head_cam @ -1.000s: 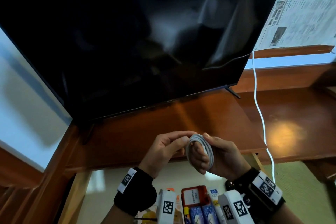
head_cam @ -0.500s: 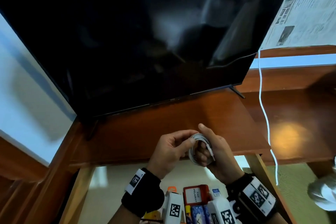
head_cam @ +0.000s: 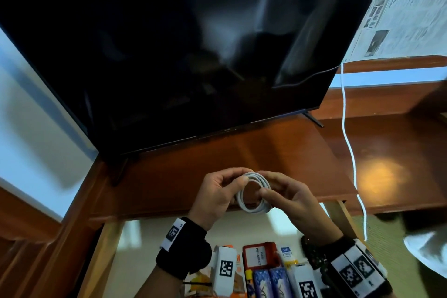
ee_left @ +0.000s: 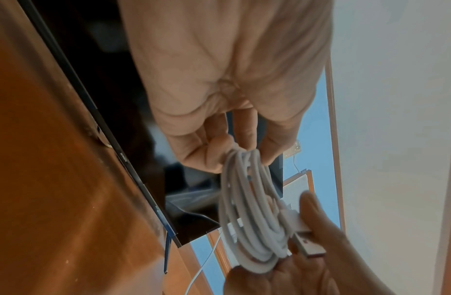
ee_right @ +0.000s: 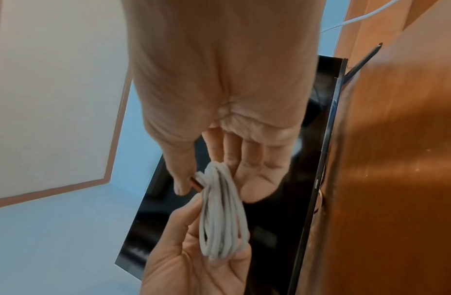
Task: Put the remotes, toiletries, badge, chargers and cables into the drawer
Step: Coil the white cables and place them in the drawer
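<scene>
i am holding a white usb cable (head_cam: 252, 192) wound into a small coil, up in the air over the front edge of the wooden tv stand (head_cam: 217, 164). the coil stands roughly upright, its open ring facing me, so its plane lies between my two hands. my left hand (head_cam: 217, 197) pinches the coil's left and upper side, thumb and curled fingers wrapped round the strands. my right hand (head_cam: 290, 197) pinches the right and lower side, where the metal usb plug (ee_left: 308, 242) pokes out past the loops beside the thumb. both hands have a grip on it; neither is slack.

below my wrists lies the open drawer (head_cam: 154, 237), pale inside, directly beneath and slightly nearer to me than the coil. a red badge holder (head_cam: 258, 255), blue sachets (head_cam: 271, 280) and an orange packet (head_cam: 238, 261) already lie in it, partly hidden by the wrist cameras. i judge the next move is straight down and towards me, and the right hand, holding the loose plug end, seems better placed to carry the coil without it springing open.

behind, a large dark television (head_cam: 181, 43) stands on the stand. another thin white cable (head_cam: 348, 147) hangs down to its right, and newspaper (head_cam: 406, 7) covers the wall there.
</scene>
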